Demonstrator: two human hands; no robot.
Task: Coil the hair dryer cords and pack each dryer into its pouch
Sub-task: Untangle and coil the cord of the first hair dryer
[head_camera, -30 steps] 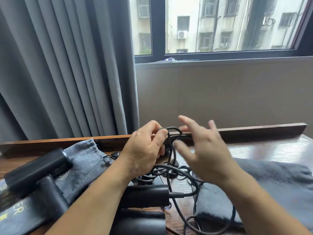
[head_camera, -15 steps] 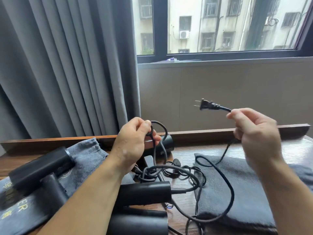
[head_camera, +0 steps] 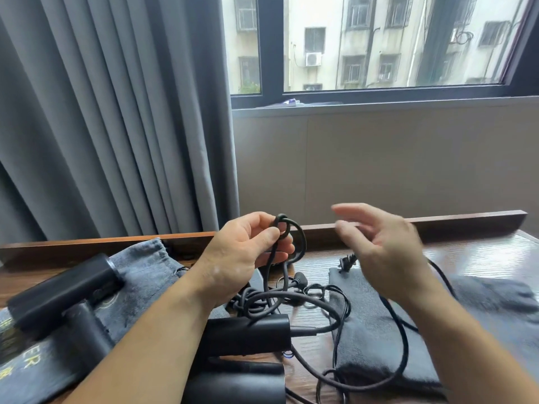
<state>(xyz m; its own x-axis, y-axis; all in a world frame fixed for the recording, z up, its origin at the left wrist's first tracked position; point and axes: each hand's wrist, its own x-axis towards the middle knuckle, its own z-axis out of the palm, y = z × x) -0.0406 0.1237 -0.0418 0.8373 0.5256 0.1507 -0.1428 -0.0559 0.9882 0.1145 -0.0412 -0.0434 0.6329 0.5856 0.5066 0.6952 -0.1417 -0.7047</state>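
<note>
My left hand (head_camera: 242, 252) pinches several loops of the black cord (head_camera: 294, 237) above the wooden table (head_camera: 481, 258). That cord runs down to a black hair dryer (head_camera: 248, 333) lying in front of me. My right hand (head_camera: 385, 246) is blurred, its upper fingers stretched towards the loops. The cord's plug (head_camera: 347, 262) pokes out just below that hand, and the cord leaves behind the wrist, so the hand seems to hold the plug end. A second black dryer (head_camera: 58, 290) lies on a grey pouch (head_camera: 140, 275) at the left. A dark pouch (head_camera: 376, 330) lies flat at the right.
A raised wooden ledge (head_camera: 466, 218) runs along the table's far edge, with a grey curtain (head_camera: 102, 126) and a window wall behind it. More loose cord tangles between the dryer and the dark pouch. Another dark cylinder (head_camera: 233, 386) sits at the bottom edge.
My right hand has come down and left from its raised position with the plug, back towards the loops in my left hand. My left hand has stayed in place on the coil.
</note>
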